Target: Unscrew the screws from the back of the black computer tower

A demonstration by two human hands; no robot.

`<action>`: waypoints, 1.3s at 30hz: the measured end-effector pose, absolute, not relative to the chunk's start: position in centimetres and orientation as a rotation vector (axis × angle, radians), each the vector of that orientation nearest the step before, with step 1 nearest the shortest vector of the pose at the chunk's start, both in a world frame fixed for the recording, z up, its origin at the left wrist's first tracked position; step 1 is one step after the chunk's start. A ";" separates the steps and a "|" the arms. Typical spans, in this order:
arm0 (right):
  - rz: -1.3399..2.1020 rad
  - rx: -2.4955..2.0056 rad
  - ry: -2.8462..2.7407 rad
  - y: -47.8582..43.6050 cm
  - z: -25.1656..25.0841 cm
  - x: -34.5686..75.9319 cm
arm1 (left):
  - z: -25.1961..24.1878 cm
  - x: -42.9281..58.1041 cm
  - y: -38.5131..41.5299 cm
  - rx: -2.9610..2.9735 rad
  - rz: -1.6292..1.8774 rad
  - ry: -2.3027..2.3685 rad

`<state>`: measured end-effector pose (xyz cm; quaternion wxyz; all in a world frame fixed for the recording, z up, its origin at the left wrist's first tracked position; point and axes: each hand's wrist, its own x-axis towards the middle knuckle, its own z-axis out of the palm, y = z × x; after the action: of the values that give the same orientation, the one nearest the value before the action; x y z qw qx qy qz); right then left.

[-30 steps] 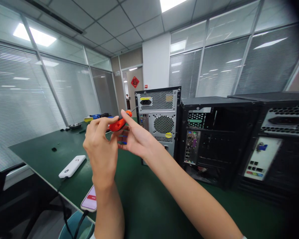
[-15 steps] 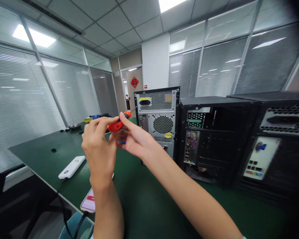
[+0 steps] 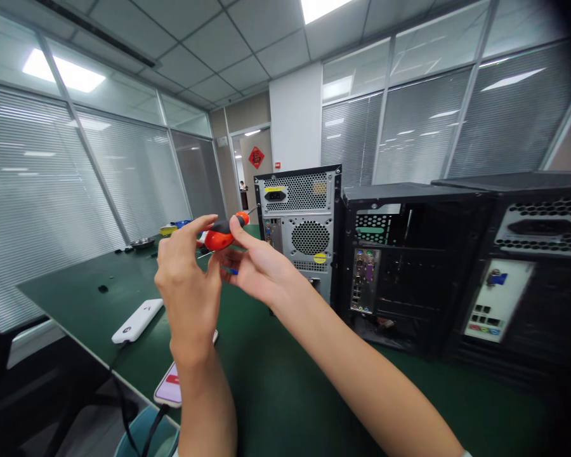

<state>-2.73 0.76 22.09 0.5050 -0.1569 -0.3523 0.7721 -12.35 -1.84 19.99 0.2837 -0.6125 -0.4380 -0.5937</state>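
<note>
A screwdriver (image 3: 220,239) with a red and black handle is held up between my two hands, its shaft pointing away toward the left edge of a computer case (image 3: 309,219). My left hand (image 3: 188,257) has its fingers curled about the rear of the handle. Near the front of the same handle, my right hand (image 3: 257,263) pinches it with the thumb on the near side; the other fingers are partly hidden. The tip appears to meet the case's rear edge, too small to tell for certain. Vent mesh, a fan grille and ports show on that case's back.
Two more black computer cases, a middle one (image 3: 409,254) and a right one (image 3: 528,266), stand beside the first. On the green table (image 3: 276,393) lie a white power bank (image 3: 137,321) and a phone (image 3: 169,386). A metal bowl (image 3: 143,242) sits at the far left.
My left fingers have lifted and loosened a little on the handle, showing more of its black part. The screwdriver has turned slightly. My right hand stays in nearly the same place.
</note>
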 end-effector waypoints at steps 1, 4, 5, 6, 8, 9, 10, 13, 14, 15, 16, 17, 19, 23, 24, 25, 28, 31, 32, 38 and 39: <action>1.864 -0.386 -0.839 0.7 22.1 -2.7 | 20.0 -12.3 -1.9 -1.635 -1.597 -1.183; 1.871 -0.405 -0.801 0.5 22.3 -2.8 | 20.0 -12.4 -2.1 -1.654 -1.610 -1.199; 1.875 -0.397 -0.790 0.4 22.4 -2.8 | 20.0 -12.4 -2.1 -1.664 -1.619 -1.201; 1.880 -0.384 -0.781 0.4 22.4 -2.8 | 20.0 -12.3 -2.2 -1.674 -1.632 -1.201; 1.889 -0.366 -0.765 0.4 22.5 -2.9 | 20.1 -12.2 -2.3 -1.683 -1.675 -1.201; 1.893 -0.368 -0.758 0.4 22.5 -2.9 | 20.1 -12.1 -2.4 -1.677 -1.707 -1.205; 1.897 -0.378 -0.753 0.4 22.6 -2.9 | 20.2 -12.0 -2.4 -1.665 -1.743 -1.210; 1.902 -0.391 -0.758 0.4 22.6 -2.8 | 20.3 -11.8 -2.4 -1.601 -1.842 -1.253; 1.902 -0.385 -0.764 0.4 22.6 -2.8 | 20.3 -11.8 -2.3 -1.579 -1.859 -1.274; 1.900 -0.378 -0.767 0.4 22.5 -2.8 | 20.3 -11.8 -2.2 -1.562 -1.866 -1.299; 1.897 -0.374 -0.765 0.4 22.5 -2.8 | 20.3 -11.8 -2.1 -1.551 -1.865 -1.328; 1.894 -0.369 -0.761 0.3 22.5 -2.9 | 20.2 -11.8 -2.0 -1.541 -1.859 -1.355; 1.899 -0.363 -0.744 0.3 22.4 -2.9 | 20.1 -11.8 -1.7 -1.536 -1.845 -1.401; 1.912 -0.375 -0.687 0.3 22.5 -3.1 | 20.0 -11.6 -1.4 -1.534 -1.840 -1.446; 1.913 -0.380 -0.675 0.3 22.5 -3.2 | 19.9 -11.5 -1.3 -1.533 -1.840 -1.456; 1.913 -0.380 -0.665 0.4 22.6 -3.2 | 20.0 -11.5 -1.3 -1.529 -1.841 -1.464; 1.907 -0.368 -0.637 0.4 22.6 -3.4 | 20.0 -11.3 -1.4 -1.511 -1.837 -1.480; 1.898 -0.343 -0.609 0.5 22.5 -3.6 | 20.1 -11.2 -1.4 -1.505 -1.833 -1.479; 1.898 -0.332 -0.604 0.5 22.5 -3.6 | 20.1 -11.2 -1.5 -1.504 -1.831 -1.476; 1.894 -0.265 -0.637 0.5 22.2 -3.8 | 20.0 -11.1 -1.4 -1.487 -1.834 -1.426; 1.886 -0.267 -0.653 0.5 22.2 -3.8 | 20.0 -11.1 -1.4 -1.485 -1.841 -1.421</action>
<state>-3.81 0.53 22.20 0.5346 -0.1119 -0.2742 0.7915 -11.10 -1.38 20.03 0.1899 -0.5285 -0.5054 -0.6551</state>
